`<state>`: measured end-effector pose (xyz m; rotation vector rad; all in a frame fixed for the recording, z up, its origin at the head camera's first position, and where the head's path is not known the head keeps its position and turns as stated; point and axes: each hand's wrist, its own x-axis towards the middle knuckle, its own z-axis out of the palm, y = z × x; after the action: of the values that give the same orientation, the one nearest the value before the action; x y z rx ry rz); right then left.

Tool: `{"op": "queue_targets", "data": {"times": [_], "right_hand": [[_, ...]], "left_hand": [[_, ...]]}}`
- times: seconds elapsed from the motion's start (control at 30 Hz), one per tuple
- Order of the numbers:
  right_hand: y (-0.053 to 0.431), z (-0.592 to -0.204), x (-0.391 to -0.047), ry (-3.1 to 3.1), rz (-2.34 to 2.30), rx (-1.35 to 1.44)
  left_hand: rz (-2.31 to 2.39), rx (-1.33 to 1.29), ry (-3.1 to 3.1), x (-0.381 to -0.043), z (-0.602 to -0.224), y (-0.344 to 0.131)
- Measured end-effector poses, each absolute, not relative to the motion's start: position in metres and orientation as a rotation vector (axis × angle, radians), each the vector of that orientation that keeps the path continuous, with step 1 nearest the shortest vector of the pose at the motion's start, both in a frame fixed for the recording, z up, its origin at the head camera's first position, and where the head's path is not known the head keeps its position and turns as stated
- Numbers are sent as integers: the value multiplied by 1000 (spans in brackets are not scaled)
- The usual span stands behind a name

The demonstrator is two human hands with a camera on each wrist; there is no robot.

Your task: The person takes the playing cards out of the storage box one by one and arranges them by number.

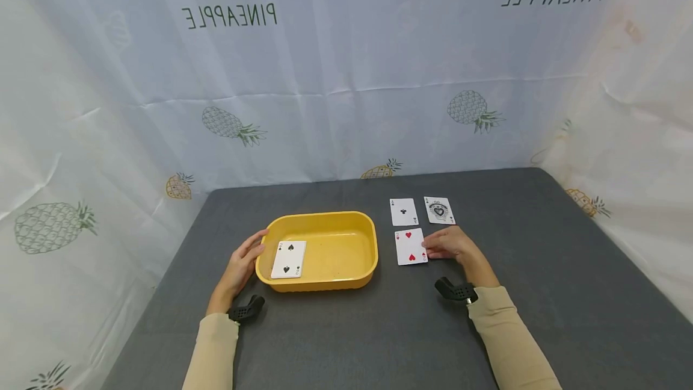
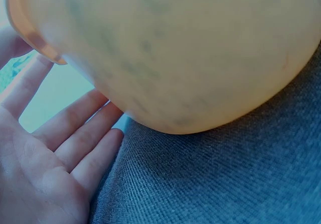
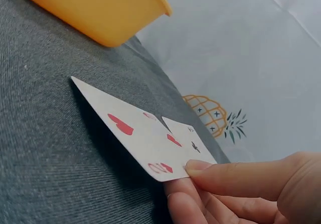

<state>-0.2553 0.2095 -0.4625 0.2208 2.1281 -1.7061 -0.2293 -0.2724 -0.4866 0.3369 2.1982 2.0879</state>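
My right hand [image 1: 448,242] pinches the two of hearts [image 1: 409,247] by its right edge, thumb on top and fingers beneath. In the right wrist view the card [image 3: 125,128] is tilted, its near edge raised over the cloth with a shadow below. My left hand [image 1: 242,262] rests against the left end of a yellow tray [image 1: 346,281], fingers nearly straight at its rim and side wall. A two of spades [image 1: 289,259] lies face up in the tray's left part. Just beyond the two of hearts lies the ace of clubs [image 1: 403,212].
An ace of spades [image 1: 439,210] lies face up beside the ace of clubs, behind my right hand. Dark grey cloth [image 1: 352,342] covers the table. A white curtain [image 1: 346,65] printed with pineapples hangs along the back and sides.
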Motion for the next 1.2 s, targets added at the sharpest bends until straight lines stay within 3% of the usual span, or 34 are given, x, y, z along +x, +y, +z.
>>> {"op": "queue_targets", "data": {"times": [0.93, 1.2], "right_hand": [[203, -453, -253, 2221, -1632, 299], [181, -440, -250, 2114, -1749, 117]], "left_hand": [[2086, 302, 2200, -228, -485, -272], [2111, 331, 2186, -228, -486, -273]]}}
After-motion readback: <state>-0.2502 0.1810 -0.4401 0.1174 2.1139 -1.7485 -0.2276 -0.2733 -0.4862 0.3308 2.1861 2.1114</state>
